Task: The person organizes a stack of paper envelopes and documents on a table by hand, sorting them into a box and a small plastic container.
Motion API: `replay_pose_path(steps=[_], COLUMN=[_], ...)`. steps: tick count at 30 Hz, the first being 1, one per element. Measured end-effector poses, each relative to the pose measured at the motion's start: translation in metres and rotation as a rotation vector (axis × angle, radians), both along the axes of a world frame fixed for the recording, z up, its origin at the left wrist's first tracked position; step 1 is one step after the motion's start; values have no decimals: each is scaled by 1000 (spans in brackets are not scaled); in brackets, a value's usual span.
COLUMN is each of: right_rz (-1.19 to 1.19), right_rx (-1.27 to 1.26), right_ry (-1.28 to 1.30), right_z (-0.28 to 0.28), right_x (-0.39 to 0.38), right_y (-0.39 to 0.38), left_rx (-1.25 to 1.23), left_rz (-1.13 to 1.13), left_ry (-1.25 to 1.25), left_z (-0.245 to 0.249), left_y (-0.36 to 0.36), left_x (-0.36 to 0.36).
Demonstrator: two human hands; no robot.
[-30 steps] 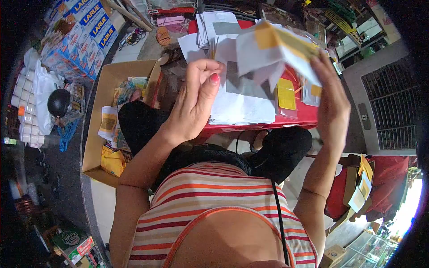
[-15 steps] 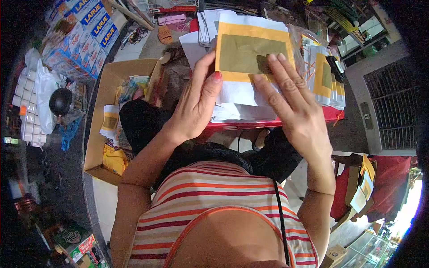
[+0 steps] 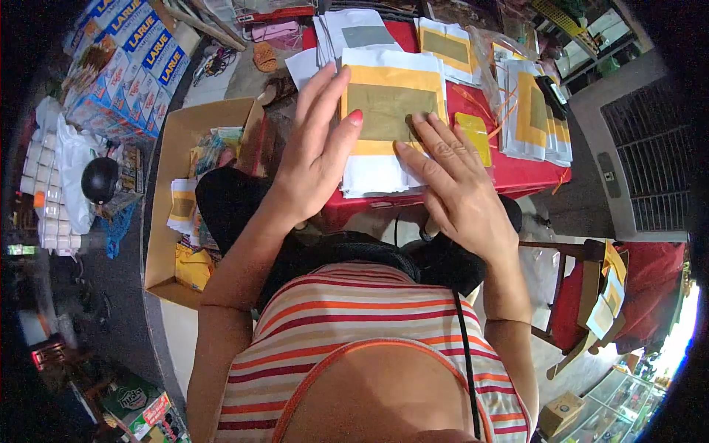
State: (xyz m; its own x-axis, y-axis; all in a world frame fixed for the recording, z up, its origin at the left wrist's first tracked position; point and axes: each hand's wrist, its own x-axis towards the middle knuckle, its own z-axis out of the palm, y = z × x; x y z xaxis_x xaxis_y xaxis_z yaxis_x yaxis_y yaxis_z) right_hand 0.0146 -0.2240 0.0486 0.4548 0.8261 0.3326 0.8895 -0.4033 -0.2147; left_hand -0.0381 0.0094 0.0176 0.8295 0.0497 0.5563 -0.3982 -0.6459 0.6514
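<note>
A stack of white paper sheets (image 3: 395, 170) lies near the front edge of the red table (image 3: 528, 173). Its top sheet bears a yellow band with an olive-brown rectangle (image 3: 384, 111). My left hand (image 3: 310, 162) rests along the stack's left edge, fingers stretched out and thumb over the rectangle's side. Across the right edge, my right hand (image 3: 469, 196) lies flat with its fingers extended on the top sheet. Neither hand grips anything. Just right of those fingers is a small yellow packet (image 3: 473, 131).
Behind lie more printed sheets (image 3: 447, 50) and a white pile (image 3: 347, 26). At the right, another pile (image 3: 530, 122) carries a black object (image 3: 552, 96), with orange strings (image 3: 498, 111) beside it. A cardboard box (image 3: 173, 125) stands on the left, past it LARUE cartons (image 3: 151, 48).
The yellow-banded sheet has come down and leftward, squarer on the stack. My right hand moved left and lower with it. The yellow packet and the sheets behind are now uncovered.
</note>
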Motion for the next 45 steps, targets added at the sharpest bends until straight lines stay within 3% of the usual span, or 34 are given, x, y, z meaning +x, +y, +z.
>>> replay_pose_path(steps=[5, 7, 8, 10, 12, 14, 16, 19, 24, 27, 28, 30, 33, 34, 36, 38, 40, 42, 44, 45], right_rz=[-1, -32, -35, -172, -205, -92, -115, -134, -123, -93, -79, 45, 78, 65, 91, 73, 95, 43, 41, 46], right_rx=[19, 273, 273, 595, 601, 666, 642, 800, 674, 606, 600, 280, 100, 9, 29, 34, 41, 7, 7, 9], right_ry=[51, 228, 230, 654, 708, 902, 948, 1027, 941, 466, 473, 225, 246, 210, 256, 317, 313, 324, 331, 329], right_z=[-2, -11, -15, -21, -30, -52, -46, -35, -47, -33, -24, -10, -9, -12, -13, -13, -15, -14, -18, -19], right_x=[5, 12, 16, 31, 61, 86, 79, 68, 81, 79, 76, 70, 62, 63, 66, 64, 63, 61, 62, 62], right_y=[-1, -1, 1, 6, 12, 18, 31, 41, 34, 28, 24, 18, 21, 21, 21, 21, 22, 23, 21, 21], left_rx=[21, 15, 7, -23, -53, -42, -24, -35, -145, -133, -114, -94, -165, -255, -351, -275, -80, -552, -942, -944], left_rz=[-2, -16, -26, -13, -2, -6, -14, -23, 29, 28, 15, 18, -46, 53, 224, 369, 65, 61, 349, 347], left_ry=[182, 182, 182, 177, 173, 151, 173, 214, 201, 186, 161, 139, 122, 237, -70, 150, 540, 1113, 1111, 1110], left_z=[-8, -6, -6, -10, -16, -20, -17, -18, -28, -31, -34, -34, -20, -14, -33, -32, -109, -112, -131, -140], left_y=[-5, -7, -7, -10, -11, -10, -8, -8, -14, -12, -11, -10, 2, 18, 64, 96, 155, 114, 72, 64], left_x=[13, 15, 15, 17, 19, 22, 23, 22, 24, 25, 26, 24, 26, 24, 28, 2, -6, -18, -12, -6])
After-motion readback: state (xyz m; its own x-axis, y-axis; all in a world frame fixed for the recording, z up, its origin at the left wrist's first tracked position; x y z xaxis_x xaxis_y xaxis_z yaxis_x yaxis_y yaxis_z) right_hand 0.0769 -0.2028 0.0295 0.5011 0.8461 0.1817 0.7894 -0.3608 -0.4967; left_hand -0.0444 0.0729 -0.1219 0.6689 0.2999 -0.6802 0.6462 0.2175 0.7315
